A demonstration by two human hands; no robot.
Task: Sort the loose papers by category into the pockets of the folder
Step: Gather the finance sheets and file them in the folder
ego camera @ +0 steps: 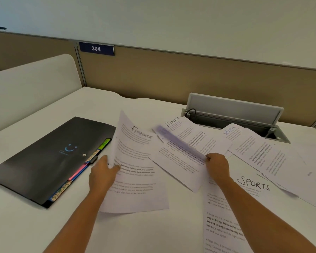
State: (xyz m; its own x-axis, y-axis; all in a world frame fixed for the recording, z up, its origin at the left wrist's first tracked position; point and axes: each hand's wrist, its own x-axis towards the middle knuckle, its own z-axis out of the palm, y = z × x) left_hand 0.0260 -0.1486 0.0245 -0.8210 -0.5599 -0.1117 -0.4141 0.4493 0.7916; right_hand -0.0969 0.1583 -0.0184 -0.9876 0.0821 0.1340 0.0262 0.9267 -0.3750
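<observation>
I see left hand (pixel 103 173) pinching floppy Finance sheet (pixel 135 161); right hand (pixel 217 166) pinching blurred sheet (pixel 181 143). Light, limp: I'd grip edges.

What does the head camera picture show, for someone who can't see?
The left hand holds a sheet headed FINANCE and the right hand pinches a blurred sheet over a white desk. A black folder lies left; SPORTS papers lie right.
</observation>
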